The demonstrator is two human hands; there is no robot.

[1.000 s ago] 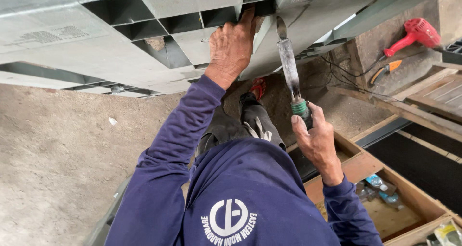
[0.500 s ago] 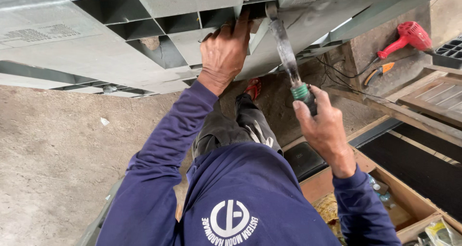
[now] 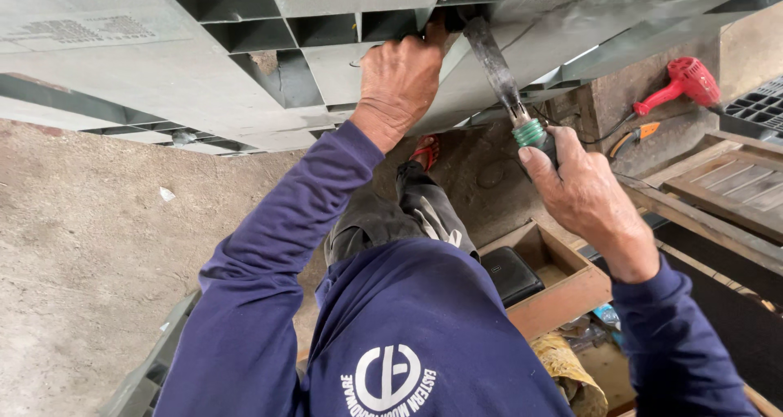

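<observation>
Left hand [image 3: 400, 79] pressed on grey sheet-metal grid frame [image 3: 245, 66]; right hand [image 3: 583, 193] clenched around green-collared chisel [image 3: 502, 70], tip at frame's slot. Likely slip toward left fingers if levered hard.

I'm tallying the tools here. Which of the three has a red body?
The red power tool lying top right; the small orange-handled tool lies beside it, and the green-collared tool is in the right hand.
</observation>
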